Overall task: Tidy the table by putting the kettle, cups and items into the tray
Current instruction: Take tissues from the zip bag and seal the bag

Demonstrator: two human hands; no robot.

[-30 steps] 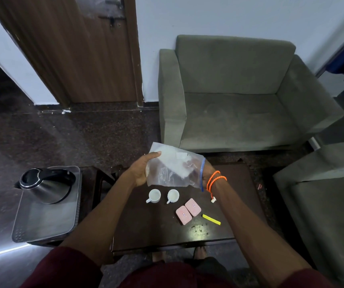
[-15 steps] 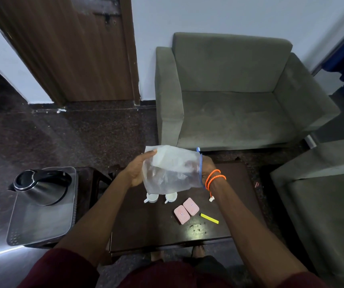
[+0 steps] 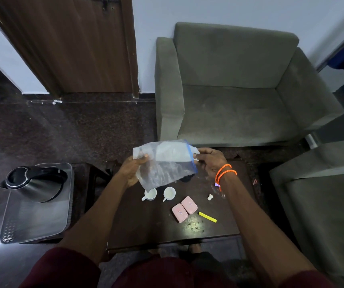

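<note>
Both hands hold a clear plastic zip bag [image 3: 163, 163] with a blue seal above the dark table [image 3: 146, 225]. My left hand [image 3: 132, 170] grips its left edge, my right hand [image 3: 209, 161] its blue-sealed end. Below the bag stand two small white cups [image 3: 150, 194] [image 3: 169, 193]. Two pink cases [image 3: 180, 213] [image 3: 189, 205] lie side by side, with a yellow stick [image 3: 207, 217] to their right. A small white piece [image 3: 210, 197] rests under my right wrist. The steel kettle [image 3: 35, 183] sits at the far end of the grey tray [image 3: 42, 221] on the left.
A grey armchair [image 3: 239, 90] stands beyond the table and another grey seat [image 3: 323, 204] is at the right. The tray rests on a low dark stand [image 3: 88, 183] left of the table. A wooden door [image 3: 67, 42] is at the back left. Crumbs [image 3: 192, 225] lie near the table's front.
The bag has been tilted and turned flatter, with its sealed end now toward the right. A small white piece now shows on the table under my right wrist.
</note>
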